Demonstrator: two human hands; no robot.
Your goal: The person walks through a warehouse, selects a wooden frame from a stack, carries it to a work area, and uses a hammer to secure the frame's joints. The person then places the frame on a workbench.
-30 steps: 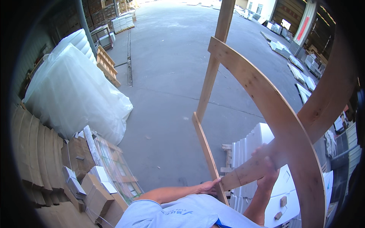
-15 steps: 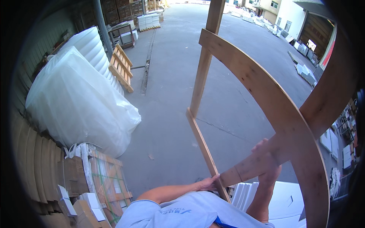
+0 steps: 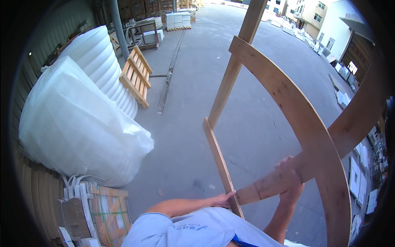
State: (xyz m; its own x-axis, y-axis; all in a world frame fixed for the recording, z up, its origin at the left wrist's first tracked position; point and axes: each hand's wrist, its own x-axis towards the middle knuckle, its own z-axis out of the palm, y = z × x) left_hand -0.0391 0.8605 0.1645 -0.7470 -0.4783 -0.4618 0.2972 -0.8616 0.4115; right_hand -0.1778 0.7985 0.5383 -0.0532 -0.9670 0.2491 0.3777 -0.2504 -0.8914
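Note:
A large open wooden frame [image 3: 284, 88] of flat brown planks rises in front of my body, tilted, with one long cross plank running off to the upper right. My left hand [image 3: 222, 200] is closed on the edge of the narrow plank [image 3: 219, 158], close to my waist. To the right, my right hand [image 3: 293, 187] is wrapped round the wide plank [image 3: 263, 190]; its fingertips show over the upper edge, and the plank hides part of the hand. Both bare forearms come up beside my light grey-blue shirt.
Large white foam rolls in plastic film [image 3: 82, 123] stand on the left, beside a slatted wooden pallet [image 3: 138, 76]. A strapped wooden crate [image 3: 109, 210] sits near left. Grey concrete floor [image 3: 185, 136] stretches ahead; white slabs [image 3: 357, 181] lie at the right.
The view has shifted: the crate and foam rolls appear lower and further left, and the white boards behind my right forearm have mostly left view. Both hands keep their grip on the frame.

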